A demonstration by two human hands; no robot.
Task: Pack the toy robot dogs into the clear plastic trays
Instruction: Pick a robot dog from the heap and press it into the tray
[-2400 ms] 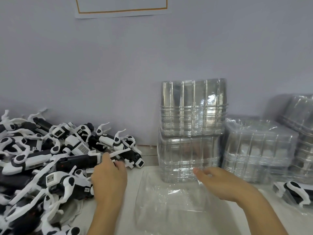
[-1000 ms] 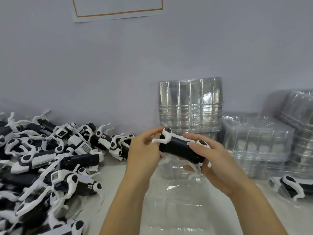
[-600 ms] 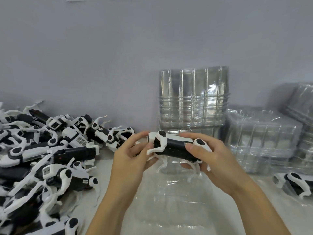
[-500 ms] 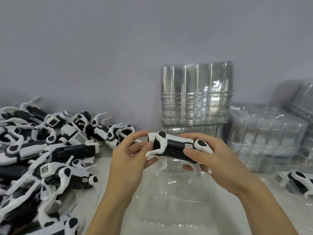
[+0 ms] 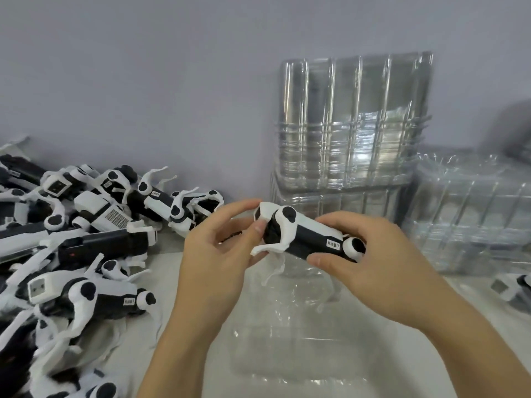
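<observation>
Both hands hold one toy robot dog in the air above a clear plastic tray that lies flat on the white table. The left hand pinches the dog's left end, thumb pressed on the black joint, fingers curled behind. The right hand wraps its right end, thumb laid under the small label. Compared with half a second ago, the dog has tipped: its left end now sits higher and its right end lower, and its white legs hang down toward the tray. The grips are unchanged. A pile of robot dogs covers the left side of the table. Far behind the hands a stack of clear trays stands against the wall, with more trays to its right
</observation>
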